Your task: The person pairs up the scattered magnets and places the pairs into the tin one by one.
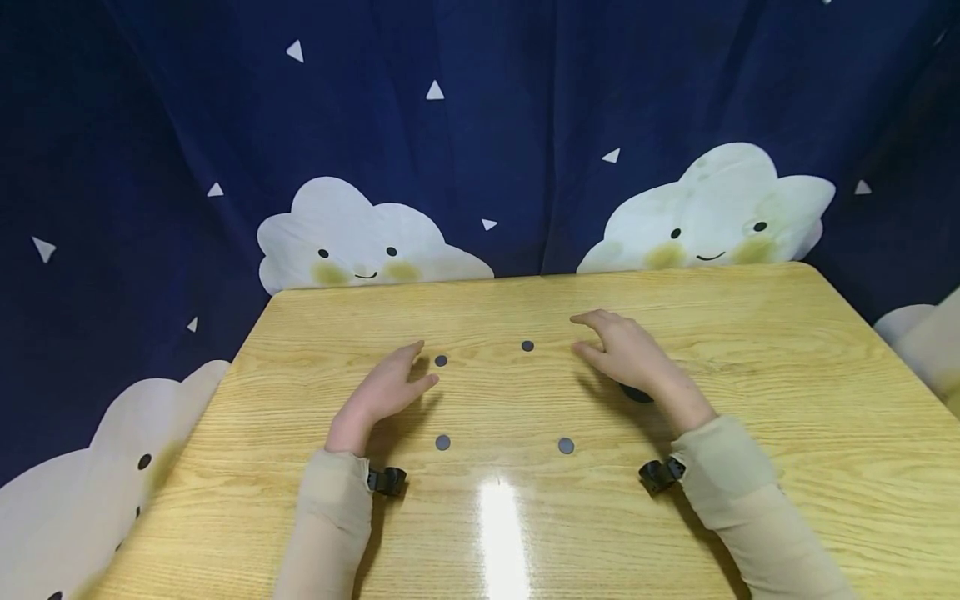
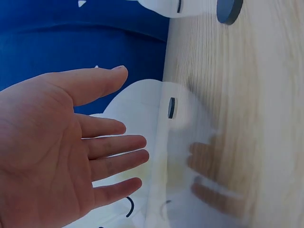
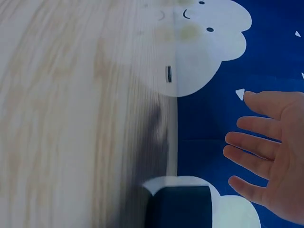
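Note:
My left hand [image 1: 384,390] hovers above the wooden table [image 1: 495,308], with its fingers extended and nothing in them. Closest to it is a small dark grey disc [image 1: 441,361], just beyond the fingertips. My right hand [image 1: 628,354] is also held over the tabletop, thumb apart from the straight fingers, palm bare in the right wrist view. Left of its fingertips lies another grey disc [image 1: 527,346]. A dark object [image 1: 637,392] sits below the right hand, mostly hidden by it; the right wrist view shows it as a dark block [image 3: 180,209], cut off by the frame.
Nearer the front lie two more grey discs, a left one [image 1: 442,442] and a right one [image 1: 566,446]. A dark blue curtain [image 1: 517,125] printed with clouds hangs behind the table. A bright reflection crosses the front tabletop. Each wrist wears a small black camera [image 1: 387,481].

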`<action>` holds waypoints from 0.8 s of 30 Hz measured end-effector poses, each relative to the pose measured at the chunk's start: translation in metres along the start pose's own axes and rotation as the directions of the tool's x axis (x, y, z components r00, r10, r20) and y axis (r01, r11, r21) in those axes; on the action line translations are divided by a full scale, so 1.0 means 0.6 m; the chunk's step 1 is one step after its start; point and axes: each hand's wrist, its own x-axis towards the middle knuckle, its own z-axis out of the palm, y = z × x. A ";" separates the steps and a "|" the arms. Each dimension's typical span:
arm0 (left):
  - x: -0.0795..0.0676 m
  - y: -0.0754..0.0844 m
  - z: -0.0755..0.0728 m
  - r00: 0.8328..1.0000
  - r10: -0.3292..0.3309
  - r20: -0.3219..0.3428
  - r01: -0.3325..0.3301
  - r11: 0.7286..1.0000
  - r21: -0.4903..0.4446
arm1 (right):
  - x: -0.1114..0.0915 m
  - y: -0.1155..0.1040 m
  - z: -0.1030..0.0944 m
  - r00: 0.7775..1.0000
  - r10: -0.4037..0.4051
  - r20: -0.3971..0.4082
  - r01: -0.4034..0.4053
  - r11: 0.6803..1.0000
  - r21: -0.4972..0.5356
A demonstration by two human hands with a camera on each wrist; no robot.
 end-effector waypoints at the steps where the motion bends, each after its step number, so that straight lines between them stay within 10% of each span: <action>1: 0.002 0.000 0.001 1.000 0.008 -0.001 -0.008 1.000 -0.007 | 0.001 -0.002 0.001 1.000 0.000 0.003 0.000 1.000 0.012; 24: 0.035 0.012 0.028 1.000 -0.014 0.020 0.013 1.000 0.009 | 0.052 -0.032 0.044 0.989 -0.009 0.147 -0.015 0.988 0.157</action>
